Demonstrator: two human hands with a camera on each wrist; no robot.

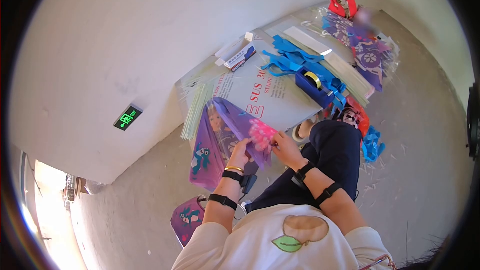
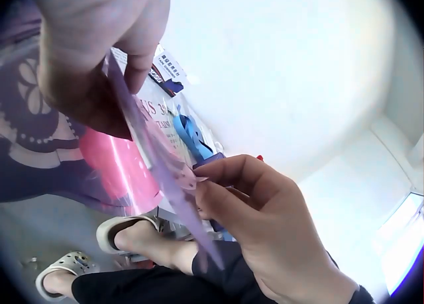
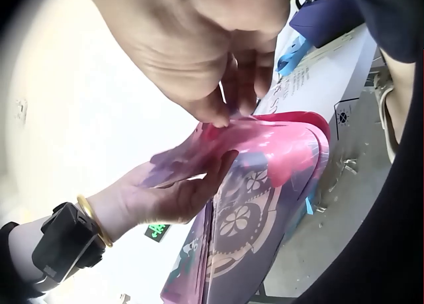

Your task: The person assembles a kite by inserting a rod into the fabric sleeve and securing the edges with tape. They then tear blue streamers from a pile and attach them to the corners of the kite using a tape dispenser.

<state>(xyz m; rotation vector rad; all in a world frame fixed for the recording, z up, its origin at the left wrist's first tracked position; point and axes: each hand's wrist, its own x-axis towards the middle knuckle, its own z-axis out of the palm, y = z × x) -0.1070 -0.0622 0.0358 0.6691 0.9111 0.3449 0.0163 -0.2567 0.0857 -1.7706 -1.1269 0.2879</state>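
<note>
A folded purple printed plastic sheet (image 1: 232, 112), with cartoon figures and a bright pink patch, hangs over the table's near edge. My left hand (image 1: 240, 155) holds it at the near side, fingers around the fold. The right hand (image 1: 285, 150) pinches its edge beside the pink patch; in the left wrist view, thumb and forefinger (image 2: 222, 185) meet at that edge. Seen from the right wrist, layers of the sheet (image 3: 245, 211) drape down below both hands, and the left hand (image 3: 172, 201) supports it from beneath.
On the table (image 1: 280, 105) are a blue tape dispenser (image 1: 312, 92), blue strips (image 1: 295, 52), an opened box (image 1: 237, 57) and thin pale sticks (image 1: 197, 112). More purple printed sheets (image 1: 367, 57) lie at the far right. A purple printed thing (image 1: 187, 217) stands at lower left.
</note>
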